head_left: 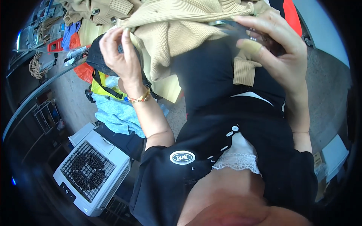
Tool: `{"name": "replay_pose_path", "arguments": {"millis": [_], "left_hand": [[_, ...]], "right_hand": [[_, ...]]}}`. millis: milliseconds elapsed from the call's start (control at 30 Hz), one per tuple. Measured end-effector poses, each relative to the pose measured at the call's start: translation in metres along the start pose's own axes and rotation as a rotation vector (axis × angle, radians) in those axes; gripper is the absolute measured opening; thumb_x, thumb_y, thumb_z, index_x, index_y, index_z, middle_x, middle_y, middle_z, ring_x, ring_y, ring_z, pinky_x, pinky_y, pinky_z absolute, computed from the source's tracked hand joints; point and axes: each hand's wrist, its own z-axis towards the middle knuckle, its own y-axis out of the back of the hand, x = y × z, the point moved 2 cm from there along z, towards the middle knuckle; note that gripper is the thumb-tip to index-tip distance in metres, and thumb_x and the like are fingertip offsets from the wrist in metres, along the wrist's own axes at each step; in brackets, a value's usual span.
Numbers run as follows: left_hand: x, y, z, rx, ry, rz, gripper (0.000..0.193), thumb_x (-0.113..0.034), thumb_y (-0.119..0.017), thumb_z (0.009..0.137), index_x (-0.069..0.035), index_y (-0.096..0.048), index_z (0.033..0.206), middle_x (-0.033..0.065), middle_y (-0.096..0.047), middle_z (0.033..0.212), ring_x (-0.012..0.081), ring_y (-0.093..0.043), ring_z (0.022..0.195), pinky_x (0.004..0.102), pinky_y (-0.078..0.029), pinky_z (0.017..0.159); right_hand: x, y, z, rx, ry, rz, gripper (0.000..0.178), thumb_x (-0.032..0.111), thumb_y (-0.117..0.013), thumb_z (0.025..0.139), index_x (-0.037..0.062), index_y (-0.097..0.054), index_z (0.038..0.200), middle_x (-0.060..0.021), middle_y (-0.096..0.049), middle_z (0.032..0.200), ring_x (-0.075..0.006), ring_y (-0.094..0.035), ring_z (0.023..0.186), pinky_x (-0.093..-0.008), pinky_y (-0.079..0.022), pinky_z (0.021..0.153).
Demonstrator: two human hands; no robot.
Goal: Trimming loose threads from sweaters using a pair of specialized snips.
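A beige ribbed knit garment [166, 45] lies over my lap and the work surface ahead of me. The thumb and fingers of my left hand [122, 56] pinch its edge at the left end of a raised fold. On the right, my right hand [281, 52] is curled around a small dark tool with shiny parts [254, 37], blurred and partly hidden by the fingers. Its index fingertip meets the right end of the same fold. A tan bandage wraps the right thumb. Below that hand hangs a ribbed cuff [244, 72] of beige knit.
More beige knitwear [94, 11] is heaped at the far left. Left of my lap are a black mesh-backed item [100, 56], a yellow bag [102, 88] and light-blue fabric [117, 113]. A white air cooler [92, 169] stands at the lower left. A pale panel [324, 26] borders the right.
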Motion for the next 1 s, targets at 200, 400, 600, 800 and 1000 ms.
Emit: {"name": "replay_pose_path", "arguments": {"millis": [200,400,600,800,1000], "left_hand": [[-0.030,0.001,-0.001,-0.035,0.071,-0.142,0.022,-0.010,-0.074,0.085,-0.008,-0.071,0.107,0.0063,-0.063,0.108,0.0115,-0.057,0.083,0.0234,-0.046,0.069],[-0.070,-0.010,0.011,0.110,-0.062,-0.225,0.016,-0.006,-0.078,0.079,-0.004,-0.073,0.095,0.0069,-0.068,0.096,0.0167,-0.064,0.087,0.0265,-0.050,0.077],[-0.086,-0.017,-0.006,0.060,-0.106,-0.165,0.021,-0.002,-0.077,0.078,-0.002,-0.072,0.099,0.0116,-0.067,0.099,0.0203,-0.067,0.088,0.0281,-0.054,0.076],[-0.086,-0.023,-0.016,-0.048,-0.118,-0.182,0.026,0.000,-0.080,0.074,-0.002,-0.071,0.098,0.0117,-0.068,0.097,0.0212,-0.068,0.085,0.0284,-0.056,0.071],[-0.082,-0.024,-0.021,-0.078,-0.135,-0.224,0.025,0.000,-0.080,0.074,-0.002,-0.071,0.097,0.0125,-0.068,0.097,0.0211,-0.068,0.085,0.0283,-0.056,0.071]], "right_hand": [[0.002,-0.005,0.011,-0.014,-0.043,0.004,0.043,-0.005,-0.076,0.072,0.0006,-0.069,0.114,-0.0033,-0.058,0.087,-0.0109,-0.052,0.077,-0.0218,-0.040,0.065],[0.000,-0.010,0.031,0.017,0.041,-0.001,0.040,-0.003,-0.076,0.075,0.0023,-0.070,0.115,-0.0028,-0.057,0.087,-0.0092,-0.051,0.078,-0.0207,-0.037,0.064],[0.030,-0.017,0.063,0.012,-0.264,0.046,0.029,0.003,-0.080,0.074,-0.0022,-0.072,0.102,-0.0062,-0.062,0.076,-0.0104,-0.053,0.067,-0.0243,-0.041,0.055],[0.038,-0.022,0.075,0.137,0.016,-0.169,0.031,0.003,-0.077,0.075,0.0006,-0.071,0.105,-0.0069,-0.056,0.070,-0.0156,-0.054,0.064,-0.0263,-0.041,0.055],[0.045,-0.025,0.077,0.174,-0.077,-0.319,0.031,0.001,-0.077,0.071,0.0040,-0.072,0.102,-0.0073,-0.053,0.070,-0.0201,-0.055,0.065,-0.0298,-0.043,0.056]]}}
